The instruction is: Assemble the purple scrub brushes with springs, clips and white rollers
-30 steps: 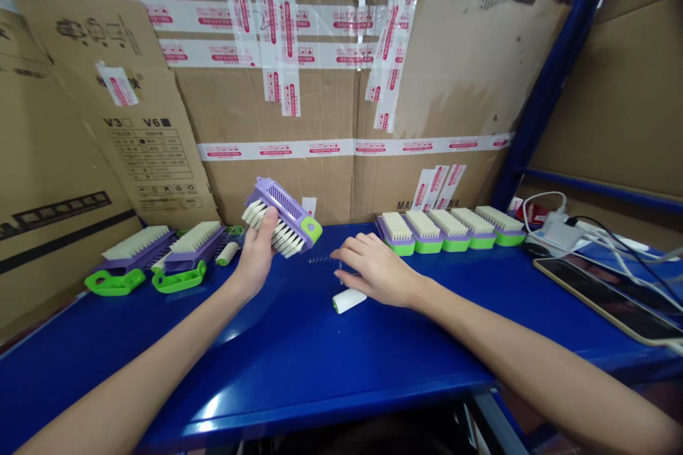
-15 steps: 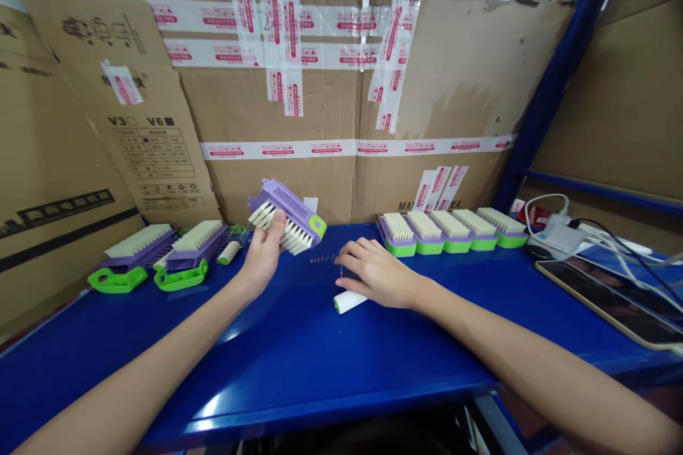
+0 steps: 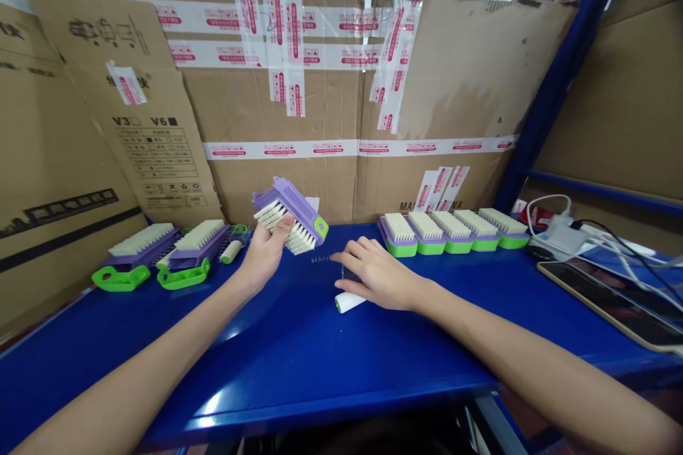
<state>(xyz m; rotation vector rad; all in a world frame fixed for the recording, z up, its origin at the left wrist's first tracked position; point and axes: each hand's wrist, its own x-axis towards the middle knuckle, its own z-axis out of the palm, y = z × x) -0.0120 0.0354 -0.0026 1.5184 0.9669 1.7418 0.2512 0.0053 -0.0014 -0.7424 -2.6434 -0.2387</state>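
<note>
Brush head (image 3: 293, 203), purple with pale bristles, is tilted above the bench (image 3: 341, 370); I have the left hand (image 3: 265, 250) with its fingers closed on the bristle side. Right hand (image 3: 381, 274) curls at the coil spring (image 3: 320, 259); can't tell if it's gripped. Careless sweep there could flick the spring away or roll the half-hidden white cylinder (image 3: 348, 302).

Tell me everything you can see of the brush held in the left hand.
The brush has a purple, plastic-looking body with rows of small slots, little tabs at its upper end and a bright green piece at the other. Rows of cream bristles line its underside. It is tilted, green end lower, above the blue table. The left hand grips it, thumb across the bristles, hiding part of them.
</note>
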